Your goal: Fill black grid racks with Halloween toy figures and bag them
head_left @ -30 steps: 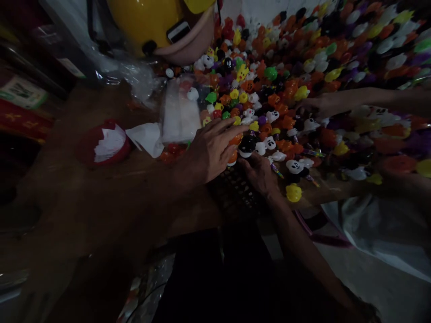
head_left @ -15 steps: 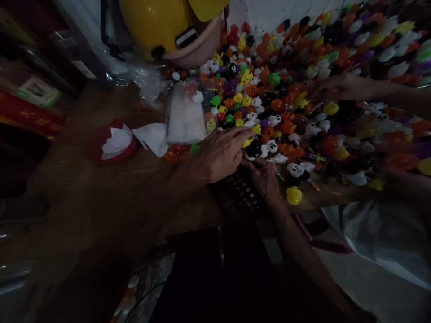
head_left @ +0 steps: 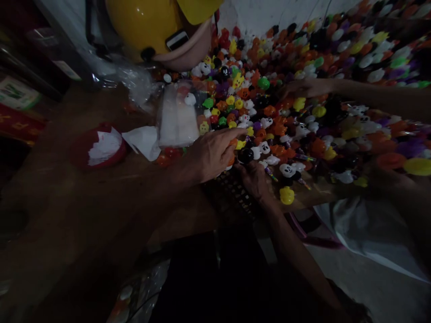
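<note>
My left hand [head_left: 213, 154] reaches over the near edge of the toy heap, index finger stretched out. Its thumb and lower fingers close around a small orange toy figure [head_left: 231, 159], mostly covered by the hand. Just to its right, my right hand [head_left: 255, 179] has its fingers curled together; what they grip is hidden. A round black toy head [head_left: 246, 155] lies at those fingertips; I cannot tell whether it is held. Under both hands is a dark tray with a grid of openings [head_left: 239, 194]. White ghost-like toys [head_left: 264, 147] lie just beyond.
A heap of colourful toy figures [head_left: 283, 125] spreads to the right and back. Another person's hand [head_left: 310, 87] reaches into it. Left are a red bowl of paper slips [head_left: 79, 150], a white paper [head_left: 143, 139] and clear plastic bags [head_left: 178, 119]. A yellow helmet [head_left: 141, 27] stands behind.
The view has swung slightly right. An orange toy now shows in my left hand, and the black toy head is more exposed. The other person's hand has moved left within the heap.
</note>
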The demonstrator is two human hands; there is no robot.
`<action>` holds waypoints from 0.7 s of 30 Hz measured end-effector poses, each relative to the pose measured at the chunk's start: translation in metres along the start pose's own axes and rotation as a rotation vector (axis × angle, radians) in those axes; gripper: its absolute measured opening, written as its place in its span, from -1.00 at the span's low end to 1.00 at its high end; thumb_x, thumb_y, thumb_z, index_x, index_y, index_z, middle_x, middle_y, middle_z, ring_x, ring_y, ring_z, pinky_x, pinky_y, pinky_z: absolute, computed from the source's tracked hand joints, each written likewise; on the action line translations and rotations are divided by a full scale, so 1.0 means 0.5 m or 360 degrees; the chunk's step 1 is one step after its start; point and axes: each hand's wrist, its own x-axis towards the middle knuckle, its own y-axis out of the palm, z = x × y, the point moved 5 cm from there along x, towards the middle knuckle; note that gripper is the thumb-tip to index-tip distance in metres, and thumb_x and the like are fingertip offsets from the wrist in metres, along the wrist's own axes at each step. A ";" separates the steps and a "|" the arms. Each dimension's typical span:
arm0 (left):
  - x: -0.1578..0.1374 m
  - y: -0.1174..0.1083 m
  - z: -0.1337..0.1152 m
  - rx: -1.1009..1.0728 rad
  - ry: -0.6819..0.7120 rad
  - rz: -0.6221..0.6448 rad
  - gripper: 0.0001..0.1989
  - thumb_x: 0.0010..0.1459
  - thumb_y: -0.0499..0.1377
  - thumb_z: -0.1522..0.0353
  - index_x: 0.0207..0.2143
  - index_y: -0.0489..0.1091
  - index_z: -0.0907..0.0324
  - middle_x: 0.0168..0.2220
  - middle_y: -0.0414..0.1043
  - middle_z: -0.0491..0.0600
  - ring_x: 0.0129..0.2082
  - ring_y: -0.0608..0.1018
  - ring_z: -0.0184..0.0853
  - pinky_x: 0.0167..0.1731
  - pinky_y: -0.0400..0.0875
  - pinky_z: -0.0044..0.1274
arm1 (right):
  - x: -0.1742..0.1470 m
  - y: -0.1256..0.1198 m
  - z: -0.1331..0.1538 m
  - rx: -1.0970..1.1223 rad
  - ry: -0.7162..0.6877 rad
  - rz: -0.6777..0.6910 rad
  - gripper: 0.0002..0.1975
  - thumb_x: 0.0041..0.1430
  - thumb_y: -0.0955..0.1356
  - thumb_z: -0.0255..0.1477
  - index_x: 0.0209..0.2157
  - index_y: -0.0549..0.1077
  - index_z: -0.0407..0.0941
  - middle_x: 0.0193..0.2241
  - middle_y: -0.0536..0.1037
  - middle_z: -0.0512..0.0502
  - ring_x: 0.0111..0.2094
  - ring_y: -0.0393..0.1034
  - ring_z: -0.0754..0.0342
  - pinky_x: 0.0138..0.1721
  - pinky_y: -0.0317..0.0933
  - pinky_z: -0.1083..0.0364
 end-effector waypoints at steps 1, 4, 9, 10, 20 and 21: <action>0.000 -0.001 -0.002 -0.0008 0.0007 0.0007 -0.52 0.34 0.01 0.50 0.24 0.43 0.13 0.18 0.56 0.01 0.18 0.60 -0.23 0.20 0.52 -0.41 | 0.000 0.001 0.002 -0.0007 -0.0006 0.0008 -0.64 0.18 0.35 -0.09 -0.52 0.36 -0.05 -0.54 0.41 -0.01 -0.48 0.20 0.08 -0.41 0.20 0.06; -0.003 0.000 -0.008 0.0037 0.0044 0.0055 -0.53 0.34 0.06 0.47 0.26 0.41 0.12 0.23 0.52 0.03 0.21 0.58 -0.18 0.21 0.51 -0.36 | -0.001 0.008 0.012 0.0045 -0.0037 0.0060 -0.67 0.19 0.34 -0.11 -0.48 0.38 -0.06 -0.52 0.43 -0.01 -0.47 0.23 0.07 -0.38 0.21 0.06; -0.008 0.015 -0.016 0.0260 0.0118 0.0194 -0.46 0.29 0.21 0.35 0.31 0.33 0.15 0.30 0.45 0.07 0.27 0.52 -0.10 0.27 0.42 -0.22 | -0.006 0.016 0.026 0.0042 -0.0131 0.0129 -0.75 0.21 0.35 -0.21 -0.33 0.50 -0.11 -0.37 0.57 -0.09 -0.37 0.37 0.03 -0.29 0.28 0.07; -0.008 0.019 -0.015 0.0317 0.0115 0.0206 -0.45 0.29 0.24 0.32 0.31 0.34 0.15 0.30 0.44 0.09 0.28 0.51 -0.09 0.28 0.40 -0.21 | -0.007 0.016 0.025 -0.0014 -0.0140 0.0137 -0.78 0.21 0.35 -0.24 -0.35 0.49 -0.11 -0.39 0.57 -0.09 -0.40 0.35 0.04 -0.32 0.26 0.08; -0.015 0.030 0.004 0.0527 0.0222 0.0047 -0.72 0.26 0.24 0.41 0.03 0.48 0.20 0.29 0.45 0.10 0.25 0.54 -0.12 0.20 0.46 -0.27 | -0.010 0.016 0.038 -0.0155 -0.0353 0.0088 -0.76 0.31 0.27 -0.33 -0.37 0.50 -0.11 -0.43 0.53 -0.09 -0.43 0.33 0.05 -0.34 0.25 0.10; -0.014 0.030 0.006 0.0519 0.0210 0.0042 -0.73 0.26 0.23 0.41 0.02 0.48 0.20 0.29 0.45 0.11 0.23 0.55 -0.12 0.19 0.47 -0.27 | -0.010 0.015 0.036 -0.0165 -0.0320 0.0082 -0.75 0.31 0.28 -0.32 -0.37 0.50 -0.12 -0.44 0.52 -0.09 -0.44 0.32 0.05 -0.36 0.23 0.10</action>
